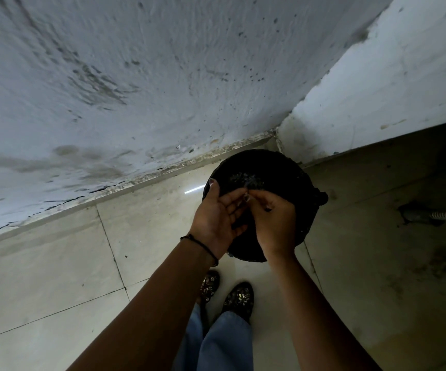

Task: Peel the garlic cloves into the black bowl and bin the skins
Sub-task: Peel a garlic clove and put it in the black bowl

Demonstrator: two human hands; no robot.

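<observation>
Holding both hands above the bin (283, 164), middle right of the frame, is probably meant to let skins drop straight in. The left hand (218, 218) lies spread, palm up like a tray. The right hand (272, 220) bends its fingertips onto that palm; whether they pinch anything I cannot tell. Pale skins (243, 179) lie inside. The bin's round mouth faces up, so no long axis shows.
</observation>
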